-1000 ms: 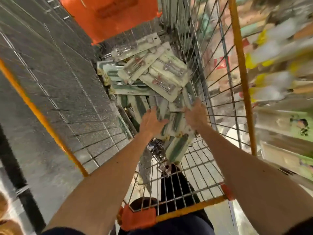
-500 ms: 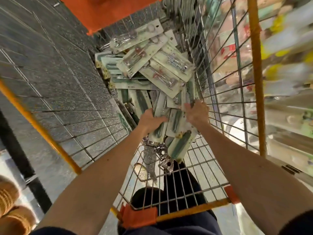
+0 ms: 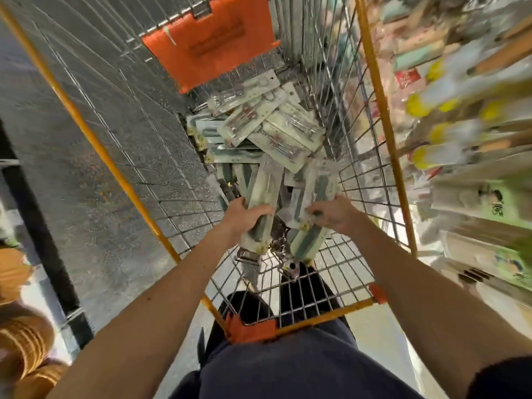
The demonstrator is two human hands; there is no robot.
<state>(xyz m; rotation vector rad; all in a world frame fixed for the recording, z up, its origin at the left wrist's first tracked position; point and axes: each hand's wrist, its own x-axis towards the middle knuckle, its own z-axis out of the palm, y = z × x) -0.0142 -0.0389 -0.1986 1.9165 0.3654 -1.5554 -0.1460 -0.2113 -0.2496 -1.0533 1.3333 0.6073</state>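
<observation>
A: Person's left hand (image 3: 241,217) has fingers (image 3: 260,210) wrapped round a long blister pack (image 3: 266,191); right hand (image 3: 335,216) clamps a second pack (image 3: 319,187). Both at the near end of the wire cart (image 3: 359,180).
B: Likely gripped low to pull them free of the heap (image 3: 276,131).

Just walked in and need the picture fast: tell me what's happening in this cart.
A person leans over a wire cart in a shop aisle, both arms reaching in. The left hand grips one long carded pack, and the right hand grips a few similar packs. Both lots are low in the cart, above its wire floor. More carded packs lie in a loose pile at the far end, below an orange panel.
</observation>
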